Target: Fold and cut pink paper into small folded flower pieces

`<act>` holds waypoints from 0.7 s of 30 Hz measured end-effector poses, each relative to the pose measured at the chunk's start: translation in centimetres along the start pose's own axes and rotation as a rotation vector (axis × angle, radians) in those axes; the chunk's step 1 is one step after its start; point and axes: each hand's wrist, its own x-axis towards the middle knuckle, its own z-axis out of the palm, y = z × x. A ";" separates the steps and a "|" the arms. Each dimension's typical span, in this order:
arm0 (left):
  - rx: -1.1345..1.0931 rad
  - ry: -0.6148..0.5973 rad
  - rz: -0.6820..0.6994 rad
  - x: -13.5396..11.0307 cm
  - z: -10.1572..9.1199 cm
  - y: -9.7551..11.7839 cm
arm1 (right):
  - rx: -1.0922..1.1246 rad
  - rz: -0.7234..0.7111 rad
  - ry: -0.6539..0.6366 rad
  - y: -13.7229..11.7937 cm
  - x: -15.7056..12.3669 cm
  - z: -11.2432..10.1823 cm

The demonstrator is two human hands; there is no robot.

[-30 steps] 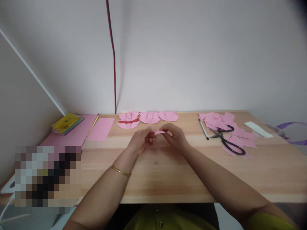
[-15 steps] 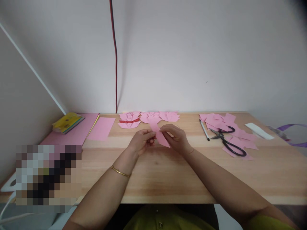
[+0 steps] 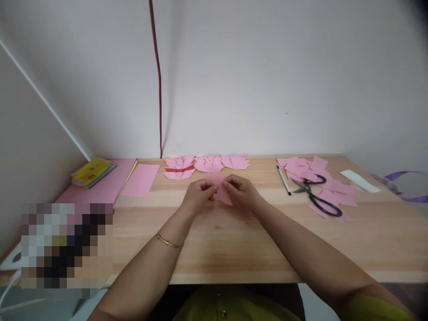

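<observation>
A small pink paper piece [image 3: 222, 191] is pinched between both my hands above the middle of the wooden table [image 3: 234, 240]. My left hand [image 3: 197, 196], with a gold bangle on the wrist, grips its left edge with fingers closed. Closed fingers of my right hand [image 3: 241, 191] hold its right side. Just behind my hands, a row of folded pink paper shapes [image 3: 207, 165] lies along the far edge of the table.
Black scissors [image 3: 316, 196] and a pen [image 3: 284, 179] lie among pink paper scraps [image 3: 334, 185] at the right. A pink sheet [image 3: 140, 179], larger pink sheets and a yellow packet [image 3: 92, 171] sit at the left. A white strip [image 3: 359, 180] and a purple ribbon [image 3: 406, 185] lie far right.
The paper piece was turned and unfolded between my fingers, showing longer half a second ago; now both hands have drawn closer together and it looks more compact.
</observation>
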 end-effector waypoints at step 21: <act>0.020 -0.118 -0.078 -0.1 0.0 -0.4 | -0.082 -0.126 -0.066 0.0 0.1 -0.3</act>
